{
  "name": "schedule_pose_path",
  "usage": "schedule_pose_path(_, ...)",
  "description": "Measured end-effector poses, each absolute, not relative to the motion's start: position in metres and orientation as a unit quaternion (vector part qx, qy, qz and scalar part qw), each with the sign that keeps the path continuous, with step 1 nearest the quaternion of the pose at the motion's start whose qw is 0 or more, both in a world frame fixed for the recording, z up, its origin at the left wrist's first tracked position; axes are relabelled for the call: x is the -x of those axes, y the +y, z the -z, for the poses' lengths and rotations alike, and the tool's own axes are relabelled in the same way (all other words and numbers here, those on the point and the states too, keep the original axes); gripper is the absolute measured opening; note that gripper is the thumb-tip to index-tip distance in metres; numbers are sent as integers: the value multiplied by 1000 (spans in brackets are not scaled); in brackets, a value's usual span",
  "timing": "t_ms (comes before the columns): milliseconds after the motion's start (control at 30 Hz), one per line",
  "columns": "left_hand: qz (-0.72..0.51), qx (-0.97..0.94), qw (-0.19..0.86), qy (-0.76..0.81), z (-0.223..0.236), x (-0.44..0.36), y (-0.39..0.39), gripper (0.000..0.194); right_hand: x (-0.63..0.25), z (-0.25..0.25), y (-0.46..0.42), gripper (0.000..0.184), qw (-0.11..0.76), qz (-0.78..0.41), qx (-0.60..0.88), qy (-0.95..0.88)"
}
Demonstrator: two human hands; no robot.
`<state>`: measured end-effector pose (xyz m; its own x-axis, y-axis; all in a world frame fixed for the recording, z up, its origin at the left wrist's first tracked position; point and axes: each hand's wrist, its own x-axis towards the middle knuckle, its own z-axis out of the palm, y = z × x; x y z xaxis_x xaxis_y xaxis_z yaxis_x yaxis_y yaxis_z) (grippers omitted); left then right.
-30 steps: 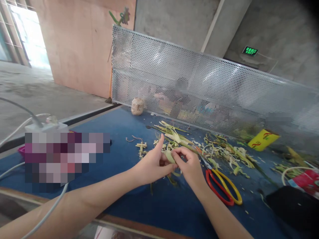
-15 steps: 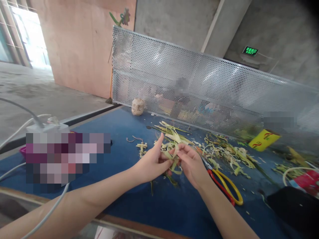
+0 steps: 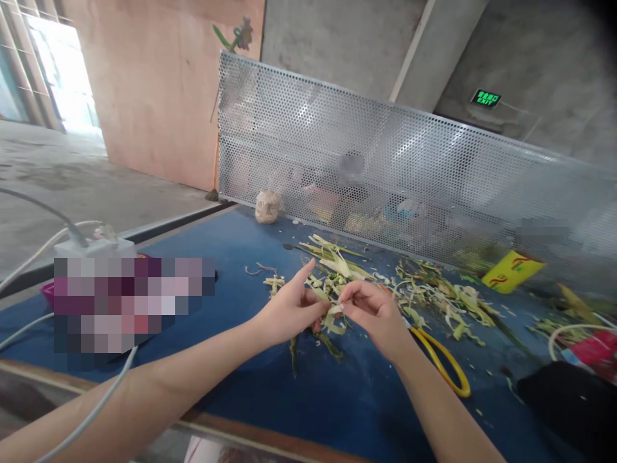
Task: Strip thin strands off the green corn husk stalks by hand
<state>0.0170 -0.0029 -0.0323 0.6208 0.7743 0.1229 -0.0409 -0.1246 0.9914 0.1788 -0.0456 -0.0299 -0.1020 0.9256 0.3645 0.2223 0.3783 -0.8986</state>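
In the head view, my left hand is over the near middle of the blue table, one finger pointing up and the others closed on a pale green leaf strip. My right hand pinches the strip's other side between thumb and fingertips. Parts of the strip are hidden by the fingers. Below and behind the hands lie green plant scraps and long pale stalks and leaves. A pair of scissors with a yellow handle lies by my right forearm, which covers part of it.
More shredded leaves spread to the right, near a yellow packet and a black object. A perforated metal screen borders the far side, with a wrapped roundish lump beside it. A power strip with cables is on the left.
My right hand has shifted slightly right, drawing at the strip, and its forearm now covers the scissors' red handle. My left hand stays nearly in place.
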Motion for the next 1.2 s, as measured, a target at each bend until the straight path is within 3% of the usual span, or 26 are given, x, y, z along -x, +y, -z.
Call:
schedule_pose_path(500,-343,-686,581,274,37,-18,-2,77,-173,31,-48,11,485,-292,424,-707)
schedule_pose_path(900,-337,-681,569,314,40,-18,3,72,-169,29,-51,17,408,2,438,-801)
schedule_pose_path(1200,-344,-655,596,314,43,-21,4,69,-171,29,-51,18,424,61,412,-804)
